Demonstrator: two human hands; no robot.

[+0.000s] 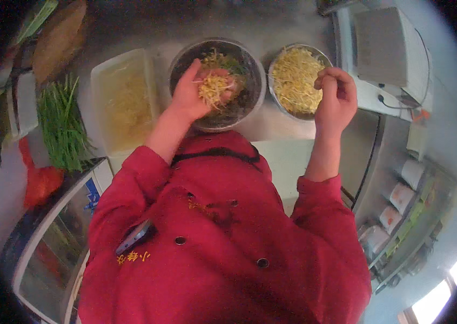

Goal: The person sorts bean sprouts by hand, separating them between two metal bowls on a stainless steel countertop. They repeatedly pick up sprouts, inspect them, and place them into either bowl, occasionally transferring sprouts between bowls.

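My left hand (196,91), palm up, holds a clump of yellow-headed bean sprouts (215,90) over a wide metal bowl (259,95). Inside that bowl lie more sprouts and some green bits, partly hidden by the hand. My right hand (338,95) is raised at the right edge of a smaller metal bowl (278,103) heaped with bean sprouts (297,77). Its fingers are curled with the tips close together; whether they pinch anything is too blurred to tell.
A translucent plastic tub (101,109) with yellowish contents stands left of the wide bowl. Further left lie long green stalks (62,121), a brown board (60,40) and a red bag (44,184). A white box-shaped appliance (390,52) with a cable stands at the right.
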